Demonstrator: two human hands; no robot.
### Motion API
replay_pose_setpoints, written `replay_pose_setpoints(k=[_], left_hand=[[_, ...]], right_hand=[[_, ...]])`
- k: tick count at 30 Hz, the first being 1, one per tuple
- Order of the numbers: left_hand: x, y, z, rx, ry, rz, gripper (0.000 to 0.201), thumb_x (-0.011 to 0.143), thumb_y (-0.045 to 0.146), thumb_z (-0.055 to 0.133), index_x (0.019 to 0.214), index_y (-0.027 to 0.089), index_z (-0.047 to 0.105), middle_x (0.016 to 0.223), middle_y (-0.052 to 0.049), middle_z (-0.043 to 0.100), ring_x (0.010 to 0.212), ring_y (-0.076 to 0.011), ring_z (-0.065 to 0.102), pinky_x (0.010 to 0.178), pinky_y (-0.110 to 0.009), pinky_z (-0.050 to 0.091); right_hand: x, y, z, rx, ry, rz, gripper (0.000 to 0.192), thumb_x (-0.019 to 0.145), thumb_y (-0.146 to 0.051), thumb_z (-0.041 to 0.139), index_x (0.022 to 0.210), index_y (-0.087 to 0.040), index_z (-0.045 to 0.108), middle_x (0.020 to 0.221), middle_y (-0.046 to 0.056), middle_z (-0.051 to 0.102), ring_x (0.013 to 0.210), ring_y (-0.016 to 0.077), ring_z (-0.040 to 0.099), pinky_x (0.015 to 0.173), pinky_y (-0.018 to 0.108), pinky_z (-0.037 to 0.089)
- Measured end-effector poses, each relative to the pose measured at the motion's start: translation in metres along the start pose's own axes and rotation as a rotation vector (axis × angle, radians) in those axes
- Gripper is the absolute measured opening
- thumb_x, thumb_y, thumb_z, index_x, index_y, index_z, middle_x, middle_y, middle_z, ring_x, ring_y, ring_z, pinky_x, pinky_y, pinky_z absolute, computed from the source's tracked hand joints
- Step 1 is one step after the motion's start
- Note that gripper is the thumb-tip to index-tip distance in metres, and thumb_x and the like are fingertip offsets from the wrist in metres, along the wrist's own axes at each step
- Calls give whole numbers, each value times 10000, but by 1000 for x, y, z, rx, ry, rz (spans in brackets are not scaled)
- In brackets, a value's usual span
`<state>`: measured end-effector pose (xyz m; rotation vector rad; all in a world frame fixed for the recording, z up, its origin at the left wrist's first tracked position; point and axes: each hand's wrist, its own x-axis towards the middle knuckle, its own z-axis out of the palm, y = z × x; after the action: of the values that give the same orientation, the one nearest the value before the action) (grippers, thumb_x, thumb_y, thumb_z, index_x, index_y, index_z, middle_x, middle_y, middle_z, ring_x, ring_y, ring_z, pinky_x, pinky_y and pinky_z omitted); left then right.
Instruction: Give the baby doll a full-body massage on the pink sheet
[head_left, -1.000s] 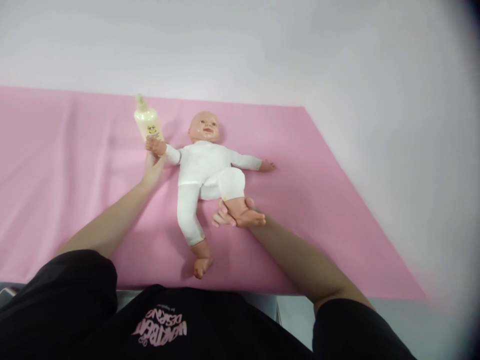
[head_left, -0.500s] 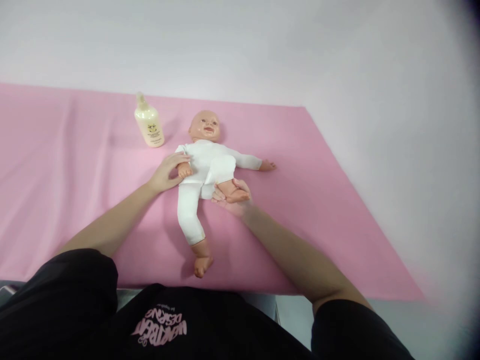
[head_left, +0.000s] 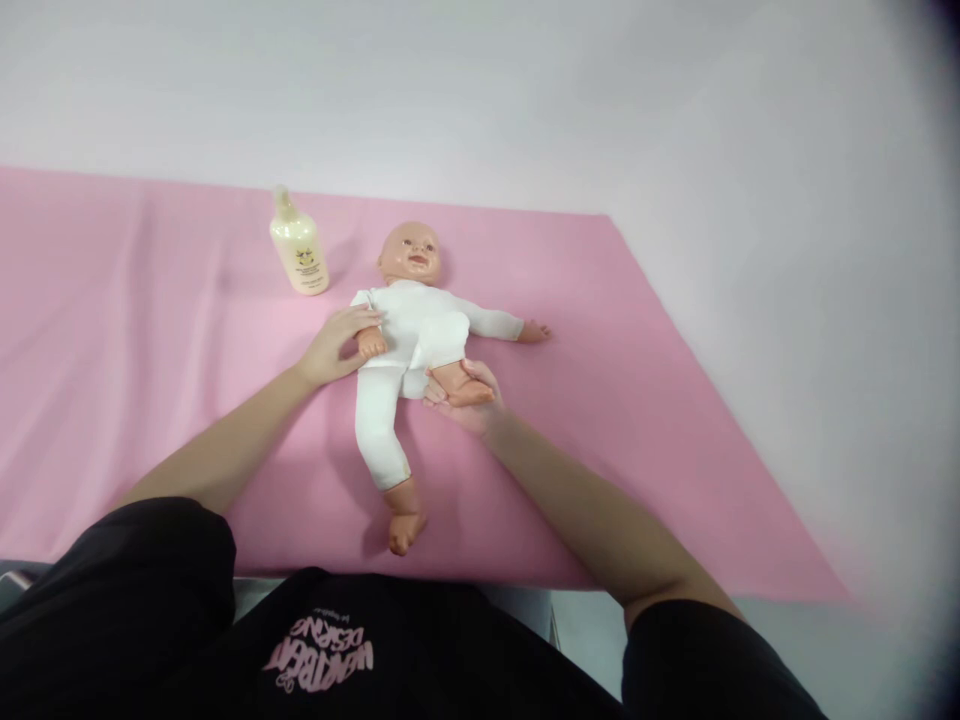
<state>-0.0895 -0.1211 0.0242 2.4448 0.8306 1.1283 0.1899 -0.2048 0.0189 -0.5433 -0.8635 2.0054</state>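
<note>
A baby doll (head_left: 401,320) with a white cloth body lies face up, its head away from me. Its bent leg, the one on my right, is raised, and my right hand (head_left: 476,395) is closed round the lower part near the foot. The doll's other leg stretches toward me on the cloth. My left hand (head_left: 335,343) wraps round the doll's arm on the left, fingers over the sleeve and thumb below the doll's small hand. The doll's other arm reaches out to the right, untouched.
A pink cloth (head_left: 600,480) covers the table under the doll. A pale yellow pump bottle (head_left: 301,255) stands to the left of the doll's head. The table's right edge slants down toward me, and a pale surface (head_left: 750,200) lies beyond it.
The doll's raised leg has shifted very slightly to the left with my right hand. My left hand stays on the doll's arm.
</note>
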Motion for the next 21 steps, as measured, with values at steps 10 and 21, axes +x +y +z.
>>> replay_pose_setpoints(k=[10, 21], left_hand=[[-1, 1, 1, 33, 3, -21, 552, 906, 575, 655, 1349, 246, 640, 1403, -148, 665, 1405, -343, 542, 1216, -558, 359], [2, 0, 3, 161, -62, 63, 392, 1004, 460, 516, 1297, 269, 693, 1381, -136, 685, 1422, -321, 530, 1187, -599, 393]], right_hand=[[-1, 1, -1, -39, 3, -2, 412, 899, -553, 534, 922, -179, 706, 613, -14, 539, 617, 157, 523, 660, 323, 459], [-1, 1, 4, -17, 66, -2, 375, 896, -486, 534, 906, -155, 711, 676, 1, 569, 602, 143, 521, 621, 310, 445]])
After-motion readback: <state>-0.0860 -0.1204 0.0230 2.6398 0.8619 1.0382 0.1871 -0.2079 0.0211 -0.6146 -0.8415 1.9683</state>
